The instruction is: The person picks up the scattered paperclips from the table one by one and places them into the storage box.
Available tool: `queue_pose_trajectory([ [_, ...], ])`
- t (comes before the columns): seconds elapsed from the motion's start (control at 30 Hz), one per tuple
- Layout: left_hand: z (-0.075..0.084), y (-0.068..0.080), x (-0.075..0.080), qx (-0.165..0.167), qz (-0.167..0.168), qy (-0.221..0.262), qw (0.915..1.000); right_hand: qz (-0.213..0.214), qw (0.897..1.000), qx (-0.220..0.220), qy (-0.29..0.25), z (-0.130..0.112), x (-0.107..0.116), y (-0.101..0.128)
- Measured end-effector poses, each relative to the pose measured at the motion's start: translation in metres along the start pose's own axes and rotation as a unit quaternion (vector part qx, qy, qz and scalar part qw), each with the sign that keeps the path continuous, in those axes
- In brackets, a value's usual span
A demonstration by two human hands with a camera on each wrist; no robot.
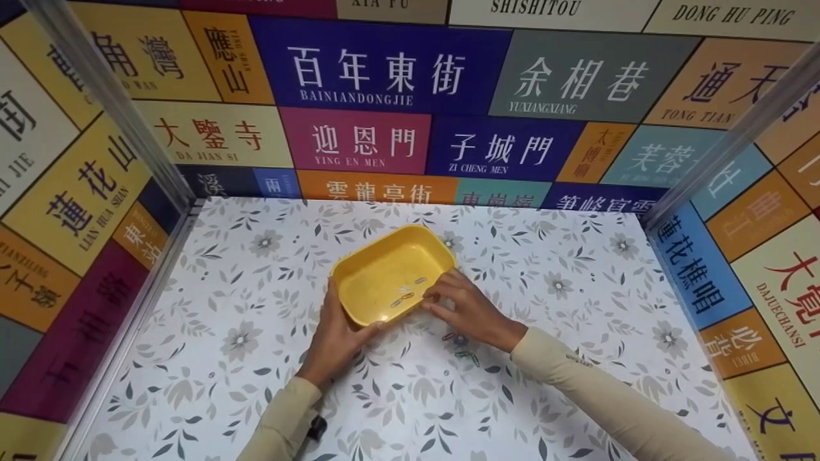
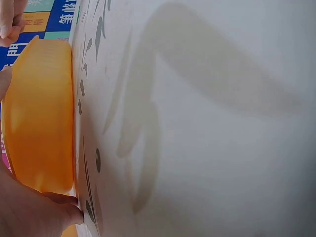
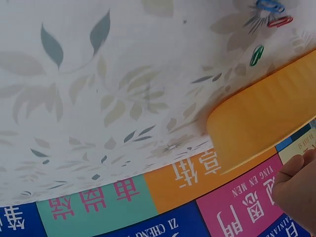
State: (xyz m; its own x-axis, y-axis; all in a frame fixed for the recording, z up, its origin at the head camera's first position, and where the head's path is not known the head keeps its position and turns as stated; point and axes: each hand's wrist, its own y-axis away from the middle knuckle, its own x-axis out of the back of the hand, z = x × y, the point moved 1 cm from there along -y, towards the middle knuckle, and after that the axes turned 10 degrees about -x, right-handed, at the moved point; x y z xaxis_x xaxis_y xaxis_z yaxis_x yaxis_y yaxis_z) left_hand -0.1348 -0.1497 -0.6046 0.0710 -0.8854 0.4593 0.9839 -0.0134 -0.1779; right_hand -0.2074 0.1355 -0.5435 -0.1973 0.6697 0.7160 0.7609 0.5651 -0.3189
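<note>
Across the back wall (image 1: 384, 121) it's all colourful panels (image 1: 355, 97), with BAINIANDONGJIE, YING EN MEN and ZI CHENG MEN readable under Chinese characters, and more of the same on the side walls (image 1: 70, 246). Yellow tray (image 1: 371, 275) sits on a white leafy-print table (image 1: 567, 246), paper clips (image 1: 407, 296) inside and loose clips (image 1: 469, 358) just outside it. Left hand (image 1: 334, 342) grips the tray's left end, right hand (image 1: 471, 310) has fingers bunched at the right rim, can't tell if they're pinching anything.

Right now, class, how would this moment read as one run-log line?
left hand: holds tray | right hand: at tray's right edge, grip unclear | clips: some in tray, some on table
</note>
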Motion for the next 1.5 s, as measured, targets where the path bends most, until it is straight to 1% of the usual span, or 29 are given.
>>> queue_pose_trajectory([
  [0.1,0.0,0.0,0.0,0.003,-0.001,-0.001,1.0,0.007,1.0,0.008,-0.011,-0.001,-0.003,0.006],
  [0.2,0.0,-0.001,0.0,0.005,0.0,-0.003,1.0,0.004,1.0,0.007,-0.016,-0.001,-0.005,0.014],
  [0.43,0.0,0.0,0.0,0.018,-0.003,-0.009,0.9998,0.013,0.999,0.034,-0.004,0.009,-0.012,0.031],
  [0.57,0.0,0.0,0.0,0.011,-0.002,-0.006,0.9999,0.007,1.0,0.022,-0.001,0.015,-0.014,0.042],
  [0.7,0.0,-0.001,0.0,-0.001,0.0,0.005,1.0,-0.001,1.0,0.005,-0.011,0.02,-0.016,0.053],
  [0.8,0.0,-0.001,0.0,0.007,-0.003,0.005,1.0,0.001,1.0,0.004,-0.017,0.023,-0.019,0.061],
  [1.0,0.002,-0.001,0.0,0.026,-0.008,-0.005,0.9996,0.01,1.0,0.012,-0.011,0.03,-0.023,0.073],
  [1.1,0.002,-0.001,-0.001,0.025,-0.008,-0.006,0.9996,0.011,1.0,0.004,-0.013,0.033,-0.023,0.077],
  [1.3,0.001,-0.001,0.0,0.004,-0.003,-0.002,1.0,-0.002,0.999,-0.031,-0.008,0.037,-0.02,0.08],
  [1.5,0.001,0.0,0.0,0.011,-0.004,-0.015,0.9998,-0.005,0.999,-0.042,0.0,0.044,-0.019,0.079],
])
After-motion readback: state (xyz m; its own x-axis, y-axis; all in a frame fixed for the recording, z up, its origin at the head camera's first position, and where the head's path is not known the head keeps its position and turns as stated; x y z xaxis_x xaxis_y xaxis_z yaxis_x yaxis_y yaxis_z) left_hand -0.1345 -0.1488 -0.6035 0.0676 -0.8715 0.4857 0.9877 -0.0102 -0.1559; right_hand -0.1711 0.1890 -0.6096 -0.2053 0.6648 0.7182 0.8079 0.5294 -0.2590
